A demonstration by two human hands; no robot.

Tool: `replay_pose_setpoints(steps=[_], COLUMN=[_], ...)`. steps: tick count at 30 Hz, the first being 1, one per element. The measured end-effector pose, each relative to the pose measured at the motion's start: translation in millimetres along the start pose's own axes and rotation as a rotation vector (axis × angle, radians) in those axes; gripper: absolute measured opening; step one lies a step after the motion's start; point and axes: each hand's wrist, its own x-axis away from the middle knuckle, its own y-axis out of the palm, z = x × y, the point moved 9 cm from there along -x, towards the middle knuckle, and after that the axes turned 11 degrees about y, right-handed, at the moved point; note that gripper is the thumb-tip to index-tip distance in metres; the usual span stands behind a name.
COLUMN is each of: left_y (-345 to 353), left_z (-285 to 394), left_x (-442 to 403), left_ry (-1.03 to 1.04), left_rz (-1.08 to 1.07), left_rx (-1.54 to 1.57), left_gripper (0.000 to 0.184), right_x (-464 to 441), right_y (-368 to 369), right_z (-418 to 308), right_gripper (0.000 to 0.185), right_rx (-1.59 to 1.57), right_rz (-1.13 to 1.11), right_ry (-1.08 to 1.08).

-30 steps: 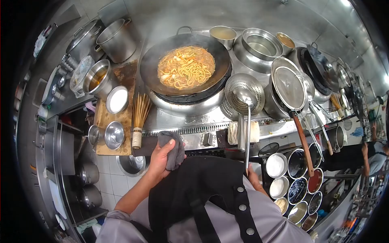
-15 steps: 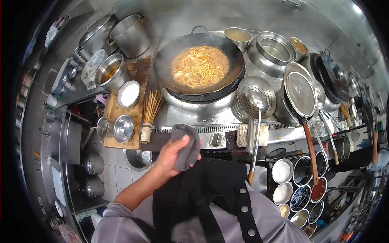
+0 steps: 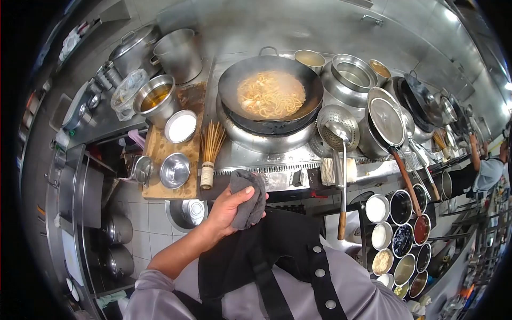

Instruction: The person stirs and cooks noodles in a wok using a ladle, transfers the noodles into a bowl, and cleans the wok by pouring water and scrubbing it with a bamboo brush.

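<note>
My left hand (image 3: 223, 213) is wrapped around a folded dark grey cloth (image 3: 248, 201), thumb on top, held in front of the black apron. My right hand is out of view. Beyond the cloth a black wok (image 3: 228, 85) sits on the round burner (image 3: 245, 136). Thick noodles (image 3: 271, 95) in orange broth fill its base, blurred by steam. Left of the cloth, a bamboo wok brush (image 3: 213, 144) stands bristles up at the counter edge. To the right lie a perforated skimmer (image 3: 326, 124) and a ladle (image 3: 342, 186) with a wooden handle.
At left, a wooden board (image 3: 151, 188) carries a steel bowl (image 3: 175, 170) and a bowl of white contents (image 3: 181, 126). A pot of amber liquid (image 3: 154, 97) stands behind. Lower right are several seasoning tubs (image 3: 400, 207). Another person (image 3: 488, 173) stands at far right.
The view has turned slightly, shifting the wok right and down in frame. Steam over the noodles looks thicker. Another person now shows at far right. My left hand still grips the cloth.
</note>
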Motion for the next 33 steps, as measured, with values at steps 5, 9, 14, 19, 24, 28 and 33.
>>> replay_pose_setpoints(steps=[5, 9, 14, 19, 24, 28, 33], left_y=[-24, -32, -55, -54, -41, -19, 18], left_z=[12, 12, -18, -32, -29, -36, -59], left_x=[38, 65, 91, 106, 112, 110, 102], left_ry=[0.015, -0.050, -0.142, -0.175, -0.077, 0.024, 0.081], left_rz=[-0.009, -0.095, -0.043, -0.084, -0.043, 0.001, 0.035], left_rx=[0.017, 0.039, 0.056, 0.081, 0.051, 0.036, 0.016], left_gripper=[0.051, 0.050, 0.039, 0.037, 0.046, 0.046, 0.047], right_x=[29, 52, 78, 97, 89, 72, 49], right_y=[34, 59, 72, 64, 44, 17, -18], right_z=[-4, -10, 9, 28, 54, 76, 95], right_gripper=[0.048, 0.049, 0.049, 0.049, 0.049, 0.049, 0.049], right_rx=[-0.011, -0.064, -0.042, 0.001, 0.061, 0.122, 0.179], right_rz=[-0.007, -0.001, 0.025, 0.046, 0.051, 0.048, 0.050], right_ry=[-0.026, -0.105, -0.031, 0.059, 0.095, 0.098, 0.094])
